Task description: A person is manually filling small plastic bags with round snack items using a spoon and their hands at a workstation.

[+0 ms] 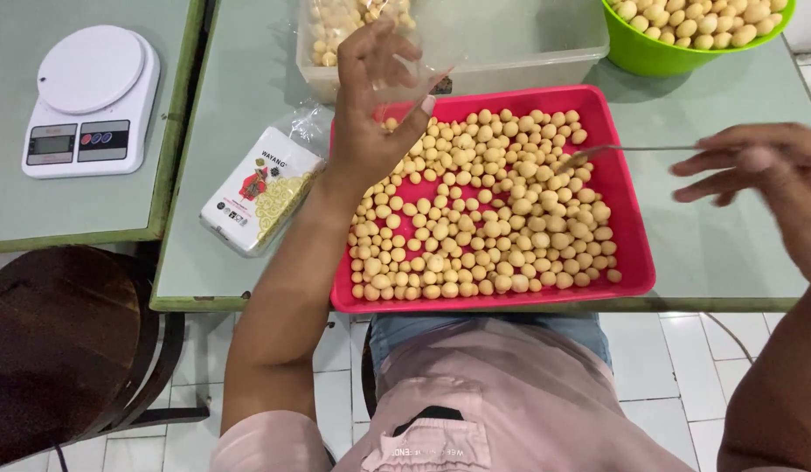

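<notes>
The left hand (370, 114) is raised above the far left corner of the red tray (628, 262), fingers spread upward and loosely curled, its grip pinching the mouth of a clear plastic bag (405, 83) that is thin and hard to make out against the container behind it. The thumb presses toward the forefinger at the bag's edge; how much the bag holds cannot be told.

The right hand (755, 170) hovers off the tray's right side, blurred, its grip closed around the end of a thin metal spoon (624, 150). The spoon's handle runs left from that grip, and its bowl sits among the pale round balls (484, 210) that cover the tray in a single layer.

Below the left grip, toward the person, the tray sits at the near edge of the bench (248, 87). Just left of that grip lies a filled, labelled packet (261, 188) of the same balls. Beyond it stands a clear plastic container (510, 44) holding a bagged portion. Beyond the right grip, at the far corner, is a green bowl (650, 52) heaped with balls. Well left of both grips, on a separate bench, sits a white kitchen scale (91, 100), with a dark wooden chair (65, 341) nearer the person.
</notes>
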